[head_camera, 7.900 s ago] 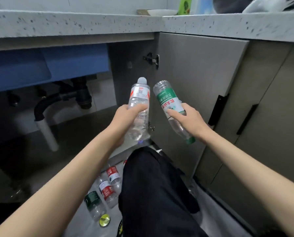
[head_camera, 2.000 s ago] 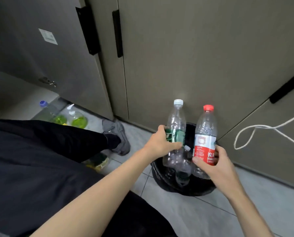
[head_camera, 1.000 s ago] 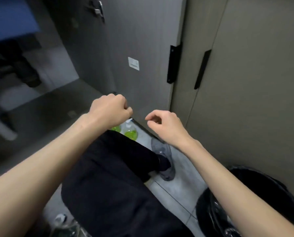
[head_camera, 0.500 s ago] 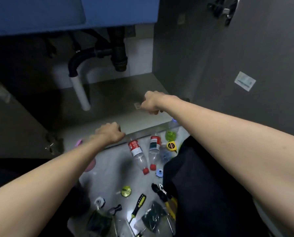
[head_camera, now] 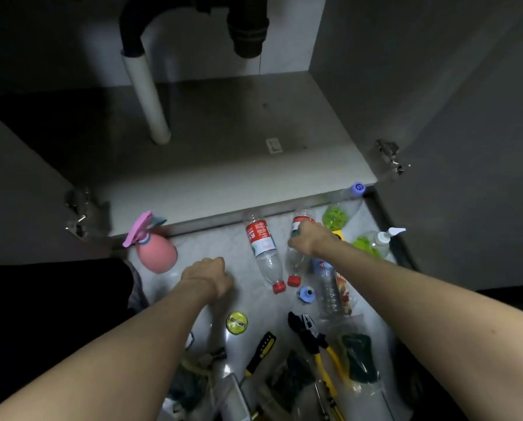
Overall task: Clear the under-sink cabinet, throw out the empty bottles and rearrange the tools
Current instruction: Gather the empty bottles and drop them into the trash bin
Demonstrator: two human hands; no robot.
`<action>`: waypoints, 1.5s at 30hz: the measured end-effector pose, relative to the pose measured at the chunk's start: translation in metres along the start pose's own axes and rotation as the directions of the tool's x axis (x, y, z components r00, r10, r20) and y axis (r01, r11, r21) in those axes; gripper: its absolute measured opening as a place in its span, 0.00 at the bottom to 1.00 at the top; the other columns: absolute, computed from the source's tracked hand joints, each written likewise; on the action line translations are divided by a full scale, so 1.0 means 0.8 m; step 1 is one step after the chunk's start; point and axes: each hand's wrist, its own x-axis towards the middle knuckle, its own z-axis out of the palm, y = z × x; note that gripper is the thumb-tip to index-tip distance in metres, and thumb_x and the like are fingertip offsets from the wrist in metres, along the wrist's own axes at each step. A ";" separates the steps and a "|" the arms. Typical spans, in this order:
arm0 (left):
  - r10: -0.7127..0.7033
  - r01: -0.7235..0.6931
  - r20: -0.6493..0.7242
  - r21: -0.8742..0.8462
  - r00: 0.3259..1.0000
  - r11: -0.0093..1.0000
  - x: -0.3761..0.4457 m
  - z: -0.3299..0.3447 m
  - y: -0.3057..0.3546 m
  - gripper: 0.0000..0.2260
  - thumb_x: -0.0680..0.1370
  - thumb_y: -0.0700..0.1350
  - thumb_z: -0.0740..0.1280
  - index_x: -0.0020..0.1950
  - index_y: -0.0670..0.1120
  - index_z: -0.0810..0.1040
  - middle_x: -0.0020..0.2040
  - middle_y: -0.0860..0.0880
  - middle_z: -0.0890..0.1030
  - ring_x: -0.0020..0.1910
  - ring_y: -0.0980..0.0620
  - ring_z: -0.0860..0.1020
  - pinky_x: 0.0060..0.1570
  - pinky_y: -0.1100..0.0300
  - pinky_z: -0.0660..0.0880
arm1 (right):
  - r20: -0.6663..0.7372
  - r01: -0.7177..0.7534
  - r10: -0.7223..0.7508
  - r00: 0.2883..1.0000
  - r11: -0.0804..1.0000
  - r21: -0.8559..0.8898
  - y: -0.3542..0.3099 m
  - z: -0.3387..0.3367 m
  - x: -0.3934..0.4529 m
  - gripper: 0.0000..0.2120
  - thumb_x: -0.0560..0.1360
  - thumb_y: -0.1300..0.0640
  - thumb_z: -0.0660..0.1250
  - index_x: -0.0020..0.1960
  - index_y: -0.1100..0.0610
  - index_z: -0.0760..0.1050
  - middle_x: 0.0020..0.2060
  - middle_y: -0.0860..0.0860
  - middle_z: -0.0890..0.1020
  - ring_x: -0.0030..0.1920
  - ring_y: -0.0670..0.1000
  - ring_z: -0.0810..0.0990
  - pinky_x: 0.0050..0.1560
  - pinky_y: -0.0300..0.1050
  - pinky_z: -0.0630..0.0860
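On the pale floor (head_camera: 199, 247) before the bare cabinet (head_camera: 223, 141), the right hand (head_camera: 307, 243), lately empty, grasps 1 red-labelled bottle (head_camera: 299, 247), while the left hand (head_camera: 210, 276) stays clenched.

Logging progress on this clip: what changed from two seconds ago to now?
Both hands let go of the two bottles at the bin and came back to the floor pile. The right hand is now on a red-label bottle; the left hand is empty, fisted. Tools lie untouched.
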 end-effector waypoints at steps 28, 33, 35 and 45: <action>-0.302 0.218 0.089 -0.878 0.949 0.425 0.100 0.050 0.085 0.22 0.71 0.54 0.74 0.58 0.48 0.69 0.54 0.46 0.79 0.45 0.49 0.78 0.46 0.55 0.75 | -0.186 0.055 0.021 0.982 0.917 0.396 0.003 0.097 0.104 0.35 0.71 0.58 0.76 0.71 0.60 0.62 0.64 0.61 0.73 0.63 0.63 0.75 0.60 0.54 0.74; -0.311 0.219 0.057 -0.828 0.949 0.517 0.049 0.046 0.046 0.24 0.73 0.52 0.74 0.63 0.44 0.72 0.58 0.44 0.80 0.54 0.44 0.80 0.57 0.50 0.77 | -0.003 0.016 -0.016 1.000 0.959 0.281 0.012 0.136 0.074 0.35 0.70 0.50 0.77 0.70 0.59 0.65 0.61 0.58 0.73 0.60 0.59 0.77 0.58 0.51 0.75; -0.342 0.197 0.006 -0.827 0.940 0.526 0.028 0.044 0.028 0.24 0.73 0.53 0.74 0.64 0.44 0.73 0.58 0.44 0.81 0.53 0.44 0.80 0.56 0.51 0.77 | -0.042 0.038 -0.028 0.999 0.964 0.263 0.013 0.151 0.057 0.33 0.71 0.49 0.76 0.70 0.59 0.65 0.62 0.58 0.74 0.61 0.59 0.77 0.60 0.51 0.74; -0.334 0.180 0.001 -0.845 0.942 0.504 -0.060 0.039 -0.001 0.21 0.72 0.60 0.70 0.58 0.47 0.76 0.55 0.44 0.82 0.51 0.44 0.80 0.56 0.50 0.78 | 0.002 0.059 -0.060 0.998 0.988 0.144 -0.003 0.077 -0.003 0.30 0.74 0.44 0.70 0.69 0.59 0.68 0.64 0.59 0.75 0.63 0.61 0.77 0.52 0.46 0.73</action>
